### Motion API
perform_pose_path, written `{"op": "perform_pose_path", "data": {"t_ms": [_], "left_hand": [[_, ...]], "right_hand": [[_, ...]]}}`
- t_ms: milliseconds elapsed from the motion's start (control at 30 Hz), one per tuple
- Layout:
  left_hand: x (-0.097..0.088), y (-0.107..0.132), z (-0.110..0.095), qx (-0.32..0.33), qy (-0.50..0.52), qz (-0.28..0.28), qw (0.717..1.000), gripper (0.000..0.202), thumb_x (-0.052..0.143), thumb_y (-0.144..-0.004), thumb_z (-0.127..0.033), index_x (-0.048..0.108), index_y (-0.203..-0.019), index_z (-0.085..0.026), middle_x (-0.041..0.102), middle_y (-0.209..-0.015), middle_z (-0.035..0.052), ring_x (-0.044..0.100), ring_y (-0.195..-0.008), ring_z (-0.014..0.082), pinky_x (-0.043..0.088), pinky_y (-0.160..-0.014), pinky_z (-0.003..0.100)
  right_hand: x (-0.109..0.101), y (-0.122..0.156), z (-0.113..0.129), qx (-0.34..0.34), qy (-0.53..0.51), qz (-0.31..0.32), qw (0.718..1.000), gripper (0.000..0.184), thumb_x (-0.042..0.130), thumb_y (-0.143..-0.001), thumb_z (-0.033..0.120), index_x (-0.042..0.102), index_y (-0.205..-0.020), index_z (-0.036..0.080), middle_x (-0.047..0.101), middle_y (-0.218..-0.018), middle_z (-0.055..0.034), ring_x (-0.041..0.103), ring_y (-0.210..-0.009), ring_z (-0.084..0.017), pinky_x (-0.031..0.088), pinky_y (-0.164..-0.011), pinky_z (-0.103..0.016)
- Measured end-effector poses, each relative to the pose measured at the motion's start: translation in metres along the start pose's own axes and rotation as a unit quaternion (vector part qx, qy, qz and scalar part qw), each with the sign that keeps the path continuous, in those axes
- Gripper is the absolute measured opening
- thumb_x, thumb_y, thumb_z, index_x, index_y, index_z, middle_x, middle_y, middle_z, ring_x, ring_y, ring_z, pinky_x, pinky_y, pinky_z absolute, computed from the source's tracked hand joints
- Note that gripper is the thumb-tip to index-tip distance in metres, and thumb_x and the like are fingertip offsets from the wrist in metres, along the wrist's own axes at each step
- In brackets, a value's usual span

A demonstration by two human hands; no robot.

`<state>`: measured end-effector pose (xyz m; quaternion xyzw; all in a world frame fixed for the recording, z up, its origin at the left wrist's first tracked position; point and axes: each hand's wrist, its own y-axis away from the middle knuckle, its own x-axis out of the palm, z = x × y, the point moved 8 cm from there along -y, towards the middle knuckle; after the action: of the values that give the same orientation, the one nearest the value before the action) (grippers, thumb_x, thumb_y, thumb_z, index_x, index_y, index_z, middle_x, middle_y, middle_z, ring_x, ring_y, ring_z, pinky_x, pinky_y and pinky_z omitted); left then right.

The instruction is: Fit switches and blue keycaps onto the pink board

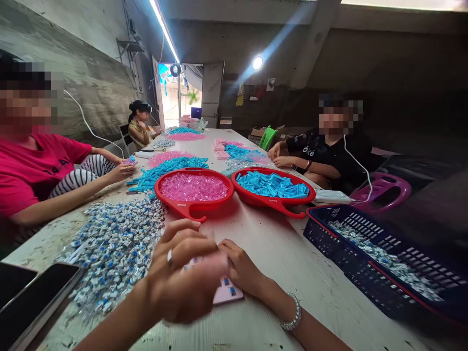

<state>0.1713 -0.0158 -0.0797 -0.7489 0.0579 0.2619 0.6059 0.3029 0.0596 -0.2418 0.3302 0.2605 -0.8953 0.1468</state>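
Observation:
A flat pink plate [231, 295] lies on the table in front of me, with small blue-centred square pieces [231, 291] seated in it. My left hand [186, 275] hovers over the plate and covers much of it. Its fingers are curled together and the thumb is blurred, so whatever is between the fingertips is hidden. My right hand [243, 268] rests at the plate's right side, its bent fingers gripping the far right edge. Left of my left hand spreads a heap of small white pieces with blue centres [113, 253].
Beyond my hands stand red trays, one of clear pink pieces [193, 187], one of blue strips [272, 185]. A dark blue basket [343, 248] holds white pieces at right. A phone [44, 297] lies at near left. Several people sit around the table [278, 243].

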Motion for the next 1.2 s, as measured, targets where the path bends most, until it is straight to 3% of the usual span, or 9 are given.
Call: {"op": "perform_pose_path", "data": {"t_ms": [33,67,200,300,433,667,967,1200], "left_hand": [[0.009,0.002,0.008,0.029,0.032,-0.007,0.999,0.026,0.040,-0.091,-0.023,0.049,-0.116,-0.023,0.063,-0.082,-0.0004,0.059,-0.073,0.0137,0.047,-0.086,0.036],[0.025,0.006,0.024,0.006,0.047,0.031,0.998,0.025,0.041,-0.090,-0.019,0.051,-0.113,-0.021,0.063,-0.084,0.0010,0.058,-0.074,0.0137,0.047,-0.083,0.034],[0.094,0.049,0.069,-0.078,0.037,0.255,0.963,0.019,0.043,-0.088,-0.018,0.061,-0.095,-0.020,0.062,-0.087,0.0039,0.057,-0.082,0.0171,0.045,-0.084,0.036],[0.115,0.081,0.082,-0.144,0.049,0.315,0.937,0.019,0.043,-0.087,-0.018,0.061,-0.093,-0.020,0.061,-0.093,0.0053,0.056,-0.086,0.0183,0.045,-0.078,0.031],[0.123,0.101,0.088,-0.230,0.097,0.314,0.916,0.017,0.041,-0.087,-0.015,0.056,-0.094,-0.019,0.058,-0.095,0.0040,0.055,-0.085,0.0154,0.045,-0.075,0.027],[0.126,0.110,0.097,-0.280,0.083,0.295,0.910,0.018,0.043,-0.088,-0.015,0.055,-0.100,-0.019,0.061,-0.093,0.0040,0.057,-0.084,0.0168,0.045,-0.075,0.029],[0.124,0.106,0.095,-0.273,0.064,0.295,0.913,0.021,0.045,-0.086,-0.013,0.060,-0.099,-0.020,0.063,-0.094,0.0039,0.059,-0.084,0.0176,0.045,-0.075,0.029],[0.122,0.104,0.095,-0.258,0.045,0.286,0.922,0.018,0.045,-0.086,-0.012,0.059,-0.094,-0.020,0.063,-0.088,0.0026,0.059,-0.079,0.0160,0.045,-0.071,0.027]], "right_hand": [[0.000,0.000,0.001,0.000,-0.003,-0.003,1.000,0.019,0.051,-0.084,0.009,0.060,-0.098,0.017,0.056,-0.095,-0.0066,0.054,-0.090,-0.019,0.045,-0.082,-0.034],[-0.001,-0.001,0.002,0.000,-0.005,-0.007,1.000,0.017,0.052,-0.084,0.010,0.060,-0.097,0.018,0.056,-0.095,-0.0065,0.053,-0.091,-0.019,0.045,-0.083,-0.034],[-0.002,-0.001,0.001,0.007,-0.009,-0.011,1.000,0.016,0.051,-0.084,0.008,0.061,-0.091,0.018,0.056,-0.091,-0.0058,0.052,-0.088,-0.019,0.045,-0.080,-0.033],[-0.002,-0.001,0.000,0.010,-0.011,-0.008,1.000,0.022,0.049,-0.083,0.005,0.063,-0.095,0.019,0.056,-0.090,-0.0056,0.052,-0.089,-0.019,0.045,-0.080,-0.033],[-0.003,-0.002,-0.006,0.035,-0.033,-0.011,0.999,0.024,0.051,-0.084,0.007,0.064,-0.100,0.019,0.058,-0.091,-0.0055,0.054,-0.088,-0.018,0.045,-0.079,-0.031],[-0.005,-0.002,-0.021,0.105,-0.085,-0.027,0.990,0.021,0.058,-0.078,0.010,0.068,-0.094,0.018,0.058,-0.091,-0.0044,0.055,-0.076,-0.014,0.045,-0.067,-0.026],[-0.007,-0.003,-0.025,0.125,-0.145,-0.019,0.981,0.019,0.057,-0.083,0.021,0.072,-0.093,0.022,0.058,-0.090,-0.0046,0.056,-0.079,-0.015,0.046,-0.067,-0.025],[-0.003,-0.003,-0.024,0.116,-0.150,-0.021,0.982,0.024,0.056,-0.079,0.009,0.072,-0.092,0.021,0.060,-0.088,-0.0046,0.057,-0.083,-0.016,0.046,-0.074,-0.027]]}}
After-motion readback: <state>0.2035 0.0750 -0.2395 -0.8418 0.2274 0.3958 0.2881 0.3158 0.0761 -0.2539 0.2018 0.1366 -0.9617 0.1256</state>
